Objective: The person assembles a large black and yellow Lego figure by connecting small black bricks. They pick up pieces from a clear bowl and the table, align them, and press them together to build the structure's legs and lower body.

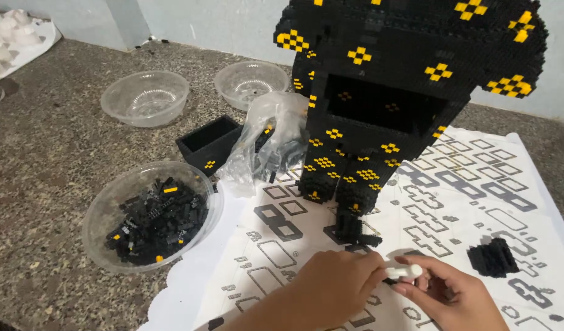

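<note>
Under both hands [380,285], patterned sheet [478,184]

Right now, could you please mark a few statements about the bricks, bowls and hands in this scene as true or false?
1. The tall brick model is black with yellow patterns. True.
2. The nearest bowl is empty. False: it holds black bricks.
3. Both hands meet at a small white tool. True: the left hand and right hand touch it.
4. The model stands on bare stone. False: it stands on a printed white sheet.
5. Two far clear bowls look nearly empty. True.
</note>
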